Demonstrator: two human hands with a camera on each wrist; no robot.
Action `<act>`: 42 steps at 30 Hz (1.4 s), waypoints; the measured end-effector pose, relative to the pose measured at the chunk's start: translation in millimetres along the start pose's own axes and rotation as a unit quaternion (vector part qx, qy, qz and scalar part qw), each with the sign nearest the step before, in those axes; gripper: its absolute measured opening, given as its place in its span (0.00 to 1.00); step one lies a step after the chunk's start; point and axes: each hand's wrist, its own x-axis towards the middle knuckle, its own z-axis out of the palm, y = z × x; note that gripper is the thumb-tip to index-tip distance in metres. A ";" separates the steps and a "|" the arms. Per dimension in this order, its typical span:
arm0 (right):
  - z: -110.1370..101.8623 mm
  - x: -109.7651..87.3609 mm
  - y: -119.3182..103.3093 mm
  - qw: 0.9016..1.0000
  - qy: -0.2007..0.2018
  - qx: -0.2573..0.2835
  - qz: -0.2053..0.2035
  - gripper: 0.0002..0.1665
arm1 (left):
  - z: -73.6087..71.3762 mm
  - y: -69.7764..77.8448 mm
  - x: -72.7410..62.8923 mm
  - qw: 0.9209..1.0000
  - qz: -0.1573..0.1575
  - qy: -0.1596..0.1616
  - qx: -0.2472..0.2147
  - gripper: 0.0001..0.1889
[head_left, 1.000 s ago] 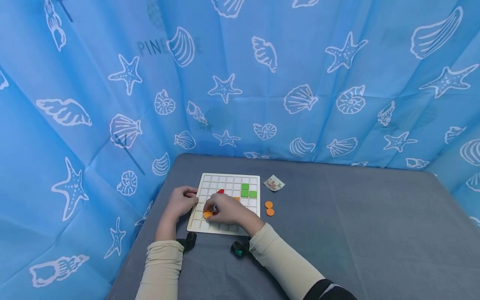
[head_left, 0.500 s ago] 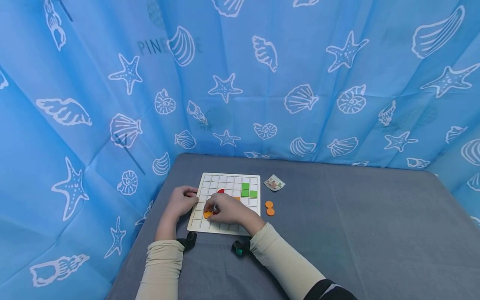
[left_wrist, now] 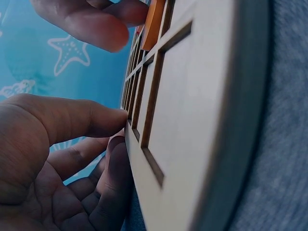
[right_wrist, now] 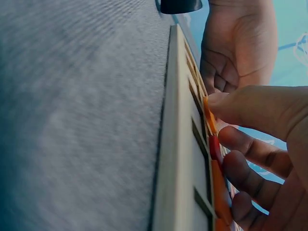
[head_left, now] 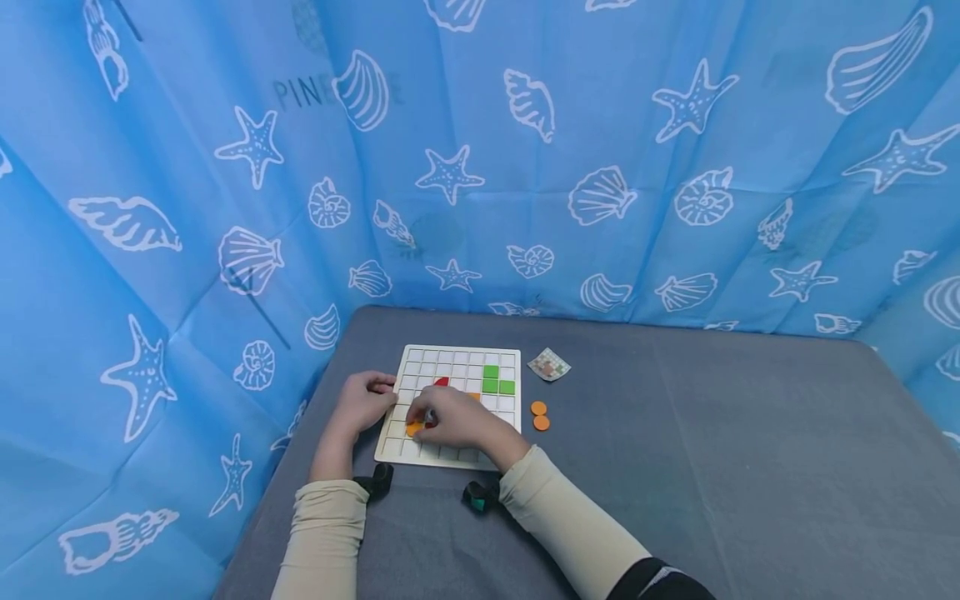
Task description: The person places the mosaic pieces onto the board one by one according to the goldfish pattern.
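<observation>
A pale wooden grid board [head_left: 386,454] with white squares lies on the table. At its left edge my left hand [head_left: 363,403] grips the rim, thumb on top and curled fingers at the side, as the left wrist view shows. My right hand [head_left: 453,417] is over the lower left part of the board. Its thumb and index finger pinch an orange tile [right_wrist: 210,115] against the grid; the other fingers hover by a red tile [right_wrist: 215,147] and another orange tile [right_wrist: 220,190]. Further up the board are a red tile [head_left: 442,382] and green square tiles [head_left: 490,386].
Two orange discs [head_left: 540,416] lie right of the board on the grey table [head_left: 712,442]. Above them is a small printed pattern card [head_left: 550,365]. A blue curtain [head_left: 480,217] with white shells hangs behind the table and along its left side.
</observation>
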 end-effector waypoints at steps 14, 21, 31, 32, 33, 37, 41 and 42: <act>-44.4 -38.5 13.7 0.998 0.043 0.051 -0.006 0.12 | 3.7 7.6 -0.2 1.000 0.001 -0.001 -0.014 0.17; -79.7 -81.3 40.0 0.994 0.103 0.037 0.023 0.12 | 2.8 8.4 1.7 1.000 0.007 0.003 -0.013 0.17; -90.5 -141.0 74.5 0.988 0.128 0.022 0.081 0.11 | 2.2 6.6 -1.0 1.000 0.006 0.001 -0.016 0.17; -90.0 -145.3 76.7 0.988 0.128 0.024 0.084 0.11 | 1.8 6.3 -1.1 1.000 0.007 0.001 -0.016 0.17; -89.5 -149.1 78.9 0.988 0.129 0.026 0.087 0.11 | 1.6 6.0 -1.3 1.000 0.008 0.001 -0.016 0.17; -87.7 -158.3 86.1 0.987 0.123 0.038 0.097 0.14 | 1.1 4.3 -1.4 1.000 0.005 0.002 -0.012 0.17; -85.4 -160.8 91.3 0.988 0.111 0.042 0.101 0.16 | 1.5 1.4 -1.5 1.000 -0.006 0.004 -0.011 0.17; -84.7 -160.9 92.1 0.988 0.110 0.042 0.102 0.16 | 1.7 1.0 -1.6 1.000 -0.007 0.003 -0.011 0.17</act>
